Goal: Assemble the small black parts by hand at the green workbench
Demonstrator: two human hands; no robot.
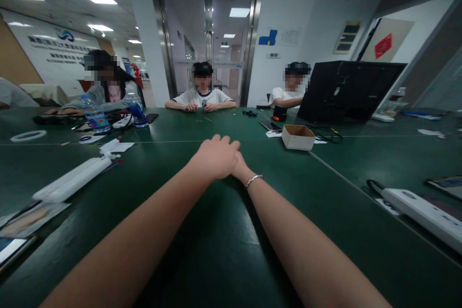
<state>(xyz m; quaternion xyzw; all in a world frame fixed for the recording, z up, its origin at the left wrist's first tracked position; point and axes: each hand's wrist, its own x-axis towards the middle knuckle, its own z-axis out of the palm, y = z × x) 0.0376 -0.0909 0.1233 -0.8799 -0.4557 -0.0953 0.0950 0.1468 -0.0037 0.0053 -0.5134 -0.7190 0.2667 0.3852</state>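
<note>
so both bare hands were stretched out over the middle of the green table [212, 236], and the left hand [217, 156] lay on top of the right hand [239, 165], the two of them touching. the left one had its fingers bent and its knuckles up, but i couldn't tell if it was really gripping the other or just resting there. the right one was mostly covered, so no clue if it was open or closed (its wrist had a thin silver bracelet [253, 181] on, kinda neat). closest bit of clutter was a small cardboard box [298, 140], open at the top, off to the right and a little farther out, with a black cable [334, 135] just beside it and a big black monitor [346, 94] behind. a white power strip [74, 180] lay well to the left of the hands, and a second strip [422, 214] sat out at the right. on the far left were a bottle with a colorful label [96, 118] and a blue bottle [137, 111]. three people sat along the far side, the middle one [202, 98] in front of a glass door [184, 33].
</note>
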